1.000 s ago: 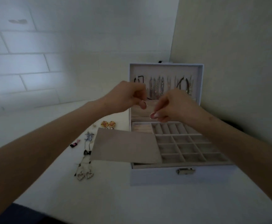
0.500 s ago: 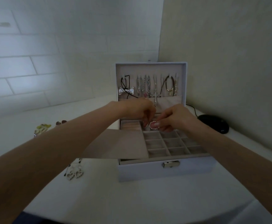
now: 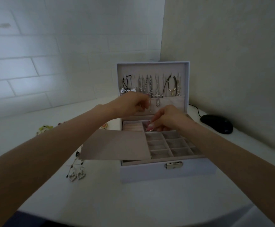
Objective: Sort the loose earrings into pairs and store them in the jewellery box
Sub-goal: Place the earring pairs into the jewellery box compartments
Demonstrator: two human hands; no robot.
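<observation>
White table (image 3: 133,202) in a tiled corner, jewellery box (image 3: 150,172) open. Right hand (image 3: 169,117) grip pinches the pink earring (image 3: 148,127) over a 12 o'clock compartment — left hand (image 3: 132,104) has lifted off it, grip unclear.

— Where does the jewellery box (image 3: 150,173) stand?
— It's white with a metal clasp at the front, and it's open. Its lid (image 3: 153,69) stands upright at the back. A grid of grey-beige compartments (image 3: 166,143) fills the right of the tray, and a beige flap (image 3: 115,145) lies flat over the left, jutting past the box's left edge.
— And the earrings?
— A pink earring (image 3: 149,128) is pinched in the right hand (image 3: 168,117), just above the back compartments. Two sparkly heart-shaped earrings (image 3: 77,176) lie side by side outside, left of the front corner.
</observation>
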